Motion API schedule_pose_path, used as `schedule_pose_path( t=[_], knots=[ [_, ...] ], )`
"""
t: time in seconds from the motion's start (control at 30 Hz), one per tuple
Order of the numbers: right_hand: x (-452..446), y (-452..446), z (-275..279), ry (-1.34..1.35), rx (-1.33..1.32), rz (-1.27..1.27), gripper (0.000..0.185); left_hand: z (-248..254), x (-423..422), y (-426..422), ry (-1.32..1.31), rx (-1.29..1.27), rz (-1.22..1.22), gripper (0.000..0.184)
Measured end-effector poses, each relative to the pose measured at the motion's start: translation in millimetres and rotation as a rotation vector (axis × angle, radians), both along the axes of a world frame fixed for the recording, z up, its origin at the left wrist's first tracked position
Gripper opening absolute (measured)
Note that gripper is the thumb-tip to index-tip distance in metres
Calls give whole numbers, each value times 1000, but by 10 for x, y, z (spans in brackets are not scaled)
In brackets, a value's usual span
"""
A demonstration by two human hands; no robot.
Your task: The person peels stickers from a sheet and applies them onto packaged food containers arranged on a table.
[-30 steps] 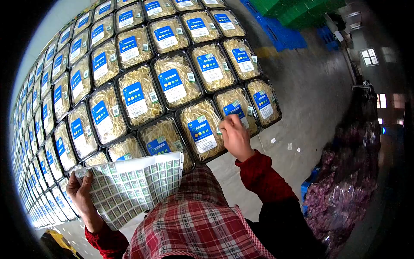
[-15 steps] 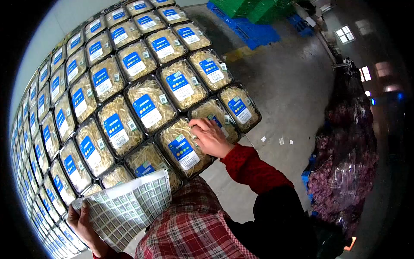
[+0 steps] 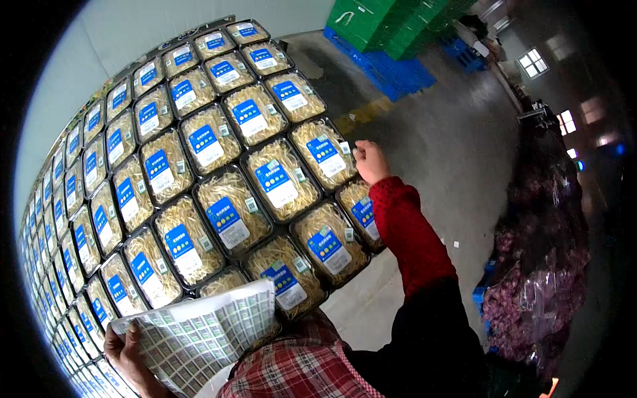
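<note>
My left hand [image 3: 129, 351] grips the edge of a sheet of small printed stickers [image 3: 209, 325], thumb on top, over the near trays. My right hand [image 3: 371, 161] is at the right edge of the rows, fingers curled together beside a small white label [image 3: 345, 147] at the rim of a packed tray [image 3: 323, 152]. Whether the fingertips hold that label is unclear. The black trays contain pale sprouts under clear film with blue-and-white labels. A nearer tray [image 3: 330, 245] and its neighbour [image 3: 285, 275] carry small square stickers too. My right sleeve partly covers the corner tray [image 3: 363, 211].
Many more packed trays [image 3: 159, 166] stretch left towards a pale wall [image 3: 146, 33]. Green crates [image 3: 381, 26] stand on a blue pallet [image 3: 385, 69] at the back. Purple produce under wrap [image 3: 531, 285] is piled on the right. Small white scraps [image 3: 456, 244] lie on the floor.
My right hand has left the near trays and moved farther out to the right edge of the rows. The left hand still holds the sticker sheet. The view has shifted, with trays lower in frame.
</note>
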State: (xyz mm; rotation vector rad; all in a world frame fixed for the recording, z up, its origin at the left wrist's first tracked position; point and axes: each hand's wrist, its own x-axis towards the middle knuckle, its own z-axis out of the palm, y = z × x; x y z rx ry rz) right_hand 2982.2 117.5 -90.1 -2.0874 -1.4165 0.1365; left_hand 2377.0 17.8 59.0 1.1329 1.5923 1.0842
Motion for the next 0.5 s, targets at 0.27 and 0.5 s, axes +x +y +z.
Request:
schedule_pose_path(
  t=[0.27,0.5],
  knots=[
    [2,298,-196,-159,58,105,16,73,360,35,-12,-57,157,17],
    [-64,290,159,-67,105,305,12,80,351,68,-25,-55,122,15]
  ],
)
